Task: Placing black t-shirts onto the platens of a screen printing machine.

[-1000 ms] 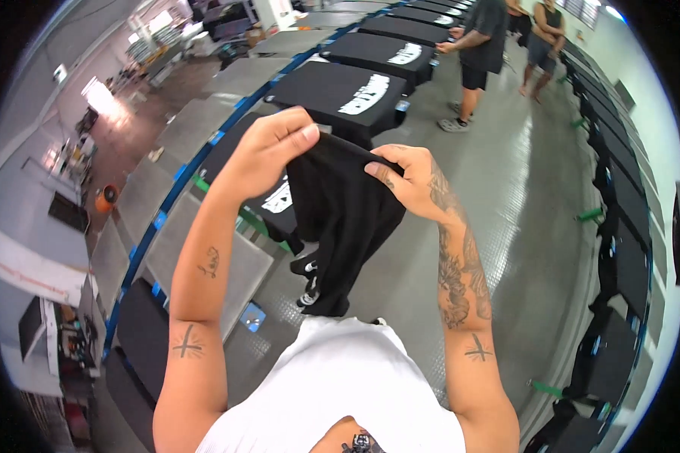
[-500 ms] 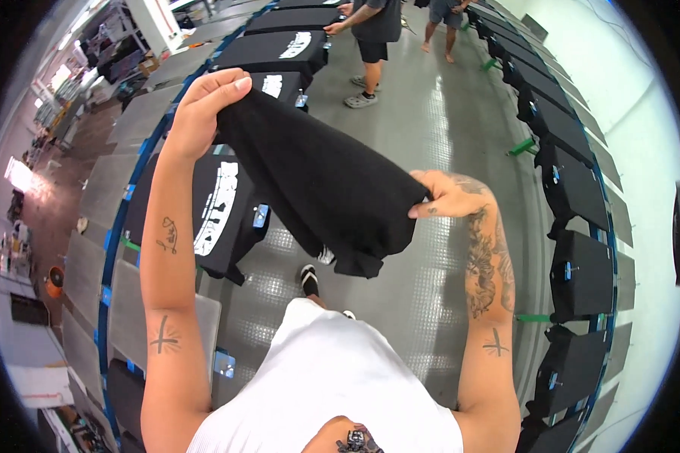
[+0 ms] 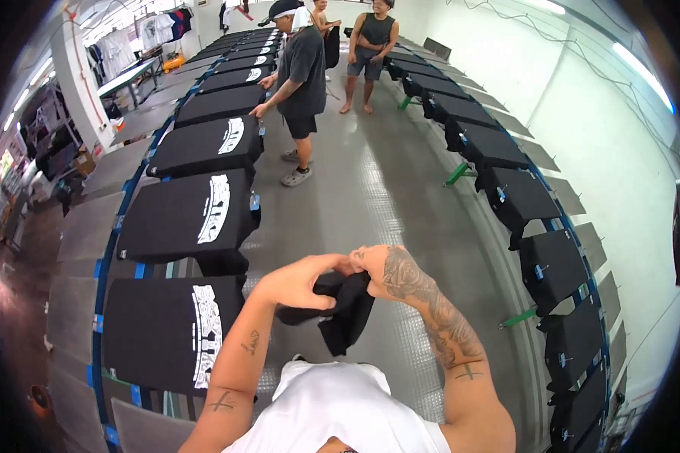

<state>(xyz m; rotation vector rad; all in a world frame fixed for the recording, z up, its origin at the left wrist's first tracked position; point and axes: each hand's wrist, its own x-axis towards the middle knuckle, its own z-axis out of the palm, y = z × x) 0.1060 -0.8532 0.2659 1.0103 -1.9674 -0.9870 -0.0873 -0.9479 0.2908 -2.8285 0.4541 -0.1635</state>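
In front of my chest hangs a black T-shirt (image 3: 347, 321), bunched up and dangling over the walkway floor. My right hand (image 3: 378, 268) is closed on its upper part, with the knuckles turned up. Curved around the left side of the bunched cloth is my left hand (image 3: 304, 282), its thumb against the fabric and its fingertips meeting the right hand. Part of the cloth is hidden behind both hands. At my left, a black shirt with a white arched print (image 3: 159, 332) lies stretched over a flat printing board.
A row of boards with black printed shirts (image 3: 185, 215) runs along my left. Another row of black shirts (image 3: 555, 264) lines the right, with green supports (image 3: 459, 174) jutting into the walkway. A person in dark clothes (image 3: 302, 72) stands at the left row; two more people are farther back.
The T-shirt was spread between my widely parted hands; now it is bunched and lower. Both hands have come together at the middle. The view has tilted up, showing more of the room.
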